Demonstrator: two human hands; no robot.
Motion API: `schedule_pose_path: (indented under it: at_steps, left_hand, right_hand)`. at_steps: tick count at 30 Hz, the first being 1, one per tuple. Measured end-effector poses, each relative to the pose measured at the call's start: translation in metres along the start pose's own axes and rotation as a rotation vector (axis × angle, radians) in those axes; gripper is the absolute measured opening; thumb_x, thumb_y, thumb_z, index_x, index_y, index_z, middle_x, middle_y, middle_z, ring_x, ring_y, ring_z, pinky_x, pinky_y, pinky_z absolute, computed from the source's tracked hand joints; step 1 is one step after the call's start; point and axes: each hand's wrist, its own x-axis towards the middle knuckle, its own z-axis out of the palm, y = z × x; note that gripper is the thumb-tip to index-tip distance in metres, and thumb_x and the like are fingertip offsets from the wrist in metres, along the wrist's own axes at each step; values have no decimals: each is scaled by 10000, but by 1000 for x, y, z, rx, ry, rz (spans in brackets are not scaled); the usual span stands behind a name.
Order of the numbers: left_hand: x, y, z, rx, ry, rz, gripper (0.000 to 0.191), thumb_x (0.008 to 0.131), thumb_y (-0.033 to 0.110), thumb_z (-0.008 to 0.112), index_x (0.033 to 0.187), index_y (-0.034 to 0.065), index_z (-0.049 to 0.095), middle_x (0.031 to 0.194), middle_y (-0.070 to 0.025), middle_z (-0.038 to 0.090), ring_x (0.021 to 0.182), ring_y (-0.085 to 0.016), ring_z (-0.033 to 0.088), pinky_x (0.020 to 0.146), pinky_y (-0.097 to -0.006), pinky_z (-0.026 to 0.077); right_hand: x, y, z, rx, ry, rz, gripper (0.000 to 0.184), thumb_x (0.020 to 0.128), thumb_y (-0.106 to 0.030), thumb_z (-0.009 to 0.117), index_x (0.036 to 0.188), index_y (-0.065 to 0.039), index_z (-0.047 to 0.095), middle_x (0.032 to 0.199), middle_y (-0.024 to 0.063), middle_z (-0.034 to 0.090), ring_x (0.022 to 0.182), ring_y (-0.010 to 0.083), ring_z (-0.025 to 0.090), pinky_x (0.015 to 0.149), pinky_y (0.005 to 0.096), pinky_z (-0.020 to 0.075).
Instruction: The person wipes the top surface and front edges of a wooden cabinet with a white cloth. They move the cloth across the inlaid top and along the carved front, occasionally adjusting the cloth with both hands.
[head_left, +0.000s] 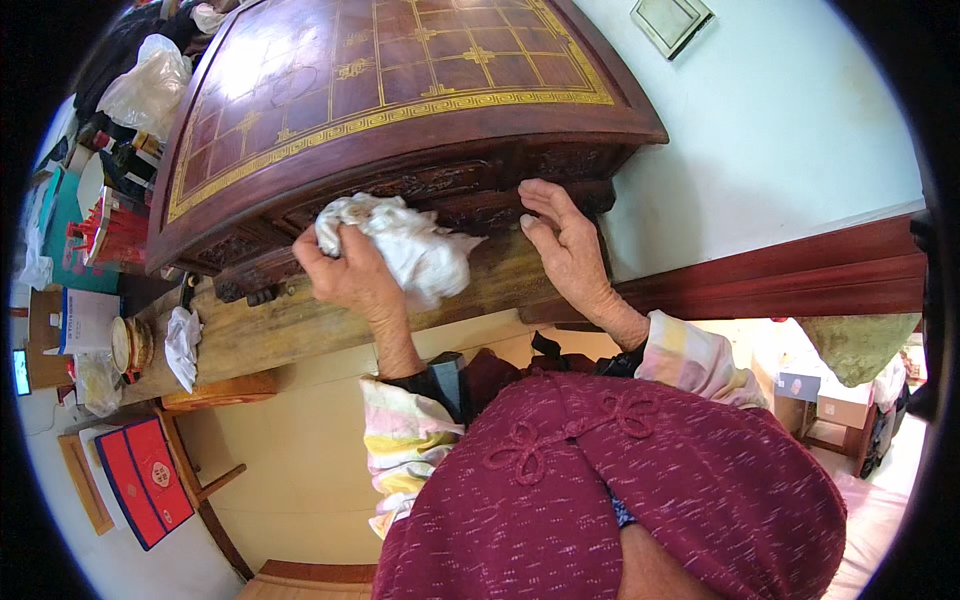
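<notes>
A crumpled white cloth (420, 255) is gripped in my left hand (356, 274), held up just before the carved front of a low dark wooden table (450, 120). Gold line patterns and a key-fret border decorate that glossy tabletop. My right hand (566, 247) holds nothing, its fingers raised and apart near the table's carved right front. Whether the fingertips touch the carving, I cannot tell. Beneath the low table runs a worn wooden bench top (255, 337), partly covered by my arms.
Along the left lie a clear plastic bag (150, 86), bottles (131, 161), red sticks in a box (112, 229), a white carton (90, 321), a drum-like round object (129, 343) and a white crumpled bag (183, 346). A pale wall (780, 142) with a switch plate (670, 24) borders the right.
</notes>
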Motion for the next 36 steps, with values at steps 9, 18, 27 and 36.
schedule_pose_path:
  at_steps: [9,18,27,36]
  left_hand:
    - [-82,18,56,-177,-408,172,215,766,137,705,916,76,563,741,-121,624,606,-239,633,554,-342,499]
    - [21,-1,-24,-674,65,-435,141,825,41,582,949,-21,555,890,-126,631,763,-198,636,636,-355,560]
    - [26,-22,-23,-282,-66,-22,459,795,112,698,1193,-23,515,1041,-118,577,971,-211,533,777,-336,480]
    - [28,-39,-25,95,-22,398,392,788,81,713,1124,-28,543,988,-169,575,923,-305,542,812,-379,448]
  right_hand:
    - [5,-2,-4,-102,48,107,303,911,-61,506,1198,35,497,1133,135,589,1055,175,558,937,290,426]
    - [4,3,6,48,-11,37,220,943,-63,494,1140,24,540,1069,94,616,1019,151,583,907,271,451]
    - [5,3,12,150,-40,38,198,931,-62,509,1098,28,564,1003,104,652,928,151,623,834,273,495]
    - [1,8,9,208,-29,86,202,908,-7,507,1097,34,565,988,123,652,929,165,638,803,277,524]
